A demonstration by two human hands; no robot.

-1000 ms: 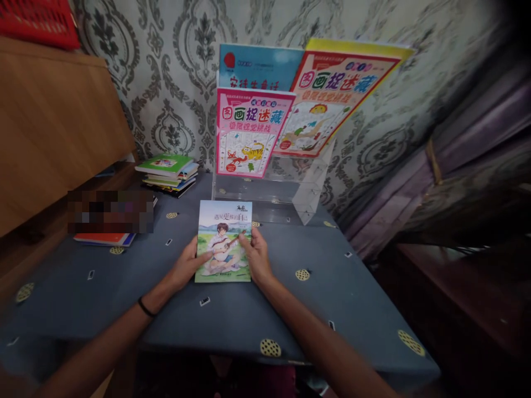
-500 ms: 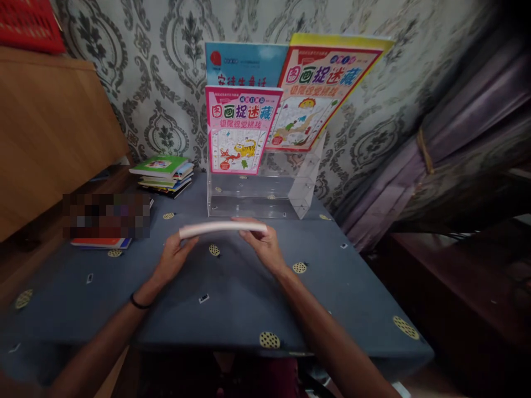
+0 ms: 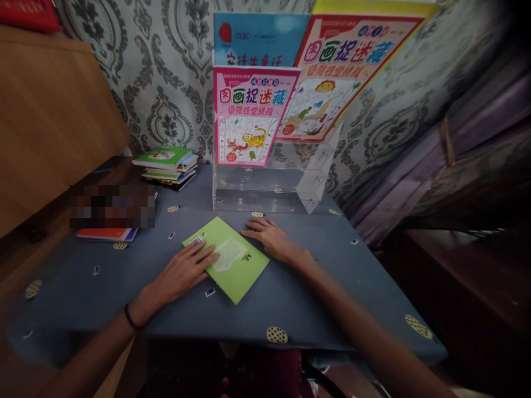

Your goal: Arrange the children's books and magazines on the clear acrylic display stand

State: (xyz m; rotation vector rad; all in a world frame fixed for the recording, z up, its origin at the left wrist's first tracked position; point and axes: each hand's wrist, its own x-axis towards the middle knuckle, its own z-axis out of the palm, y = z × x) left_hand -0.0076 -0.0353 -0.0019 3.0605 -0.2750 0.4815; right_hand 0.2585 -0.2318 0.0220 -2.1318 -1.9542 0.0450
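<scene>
A green book point(image 3: 244, 271) lies flat and turned at an angle on the blue-grey tablecloth point(image 3: 332, 309), a pale text patch on its upper face. My left hand point(image 3: 182, 271) rests open on the book's left part, fingers stretched over the cover. At the far right edge of the book is my right hand point(image 3: 274, 237), palm down with its fingers extended; whether the fingertips touch the cover I cannot tell. Behind the hands stands a clear acrylic rack point(image 3: 257, 196) that holds a pink picture book point(image 3: 253, 119), a red-bordered one point(image 3: 332, 83) and a blue one point(image 3: 261, 38).
A stack of books point(image 3: 166, 164) sits at the back left. Nearer, an orange-red book point(image 3: 102, 234) lies under a blurred-out item. A wooden cabinet point(image 3: 58, 105) borders the table's left side, and a purple curtain point(image 3: 415, 182) hangs at right.
The book, earlier held edge-on and bent between both hands, now lies flat on the table. Both hands have released their grip and opened. The view has shifted slightly.
</scene>
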